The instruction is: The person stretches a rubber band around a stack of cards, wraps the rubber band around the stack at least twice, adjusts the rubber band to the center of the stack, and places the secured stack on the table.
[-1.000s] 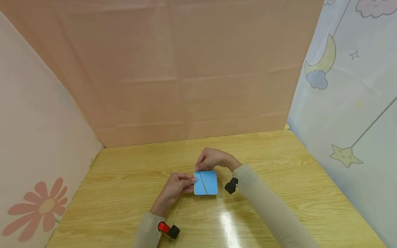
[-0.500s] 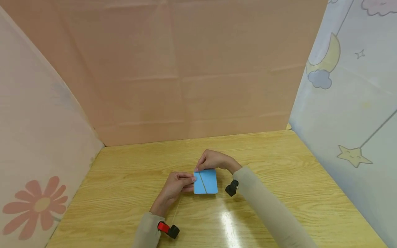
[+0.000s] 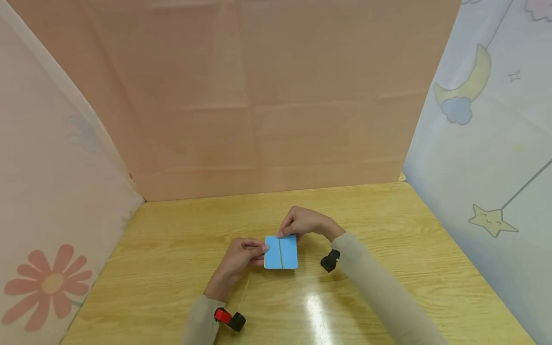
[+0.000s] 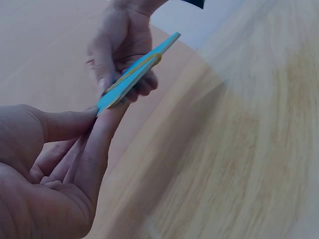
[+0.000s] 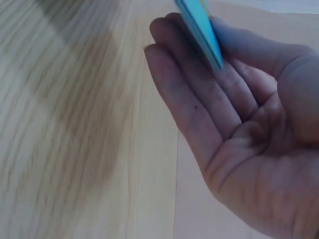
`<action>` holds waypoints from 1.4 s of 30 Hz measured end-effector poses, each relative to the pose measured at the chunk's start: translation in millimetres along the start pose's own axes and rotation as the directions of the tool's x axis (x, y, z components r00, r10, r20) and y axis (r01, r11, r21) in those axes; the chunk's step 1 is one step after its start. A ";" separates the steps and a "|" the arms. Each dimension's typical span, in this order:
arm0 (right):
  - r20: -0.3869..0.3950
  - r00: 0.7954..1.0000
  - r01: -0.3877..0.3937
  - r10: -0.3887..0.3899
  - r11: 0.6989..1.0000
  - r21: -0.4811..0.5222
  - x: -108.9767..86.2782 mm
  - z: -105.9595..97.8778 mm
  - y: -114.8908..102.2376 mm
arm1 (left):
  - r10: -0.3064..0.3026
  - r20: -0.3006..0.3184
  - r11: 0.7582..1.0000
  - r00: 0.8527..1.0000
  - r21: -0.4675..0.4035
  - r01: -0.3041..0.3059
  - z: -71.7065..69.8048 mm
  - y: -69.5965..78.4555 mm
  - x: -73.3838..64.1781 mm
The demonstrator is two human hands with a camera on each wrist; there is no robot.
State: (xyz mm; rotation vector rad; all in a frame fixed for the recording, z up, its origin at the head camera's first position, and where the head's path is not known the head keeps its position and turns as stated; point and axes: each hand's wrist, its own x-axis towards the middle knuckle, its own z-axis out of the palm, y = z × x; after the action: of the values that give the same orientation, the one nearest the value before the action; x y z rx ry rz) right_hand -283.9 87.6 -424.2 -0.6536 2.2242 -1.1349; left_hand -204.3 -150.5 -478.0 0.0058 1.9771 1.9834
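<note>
A thin stack of square blue cards point(image 3: 272, 254) is held up above the table in the head view. Around it runs a tan rubber band point(image 3: 281, 256), nearly straight from far edge to near edge. My left hand point(image 3: 238, 261) pinches the stack's left edge between thumb and fingers. At the far edge, my right hand point(image 3: 307, 222) pinches the stack beside the band, its thumb on the blue face. Seen edge-on in the left wrist view, the card stack point(image 4: 134, 77) shows more than one layer. In the right wrist view only a corner of the cards point(image 5: 202, 35) appears.
The wooden table point(image 3: 181, 230) extends around both hands. A pinkish-brown cloth point(image 3: 258, 105) rises behind it, with patterned cloths on the left point(image 3: 47, 158) and right point(image 3: 465, 158). Each sleeve carries a small black wrist camera, the left one point(image 3: 237, 322) on a red strap.
The rubber band has gone from slanting to nearly straight along the stack's middle. My right hand has shifted a little right along the far edge, while the stack has moved slightly left.
</note>
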 end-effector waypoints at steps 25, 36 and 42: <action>0.050 0.999 0.006 -0.008 1.000 0.023 -0.9 -0.1 2.3 | 0.011 0.036 1.000 0.999 0.007 -0.011 3.7 2.9 -1.3; 0.049 0.999 -0.004 0.000 0.997 0.083 -6.0 -1.0 10.0 | 0.022 0.059 0.999 0.998 0.027 -0.024 4.5 3.5 -3.1; 0.029 1.000 -0.003 0.000 0.994 0.107 -7.8 0.1 13.4 | 0.020 0.040 0.999 0.999 0.040 -0.022 1.5 1.5 -3.5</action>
State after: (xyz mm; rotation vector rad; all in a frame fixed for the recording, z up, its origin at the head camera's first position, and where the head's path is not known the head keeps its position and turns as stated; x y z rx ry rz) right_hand -280.4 99.5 -433.5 -0.6195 2.1232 -1.2267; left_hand -200.9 -149.9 -475.7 0.0753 2.0005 1.9406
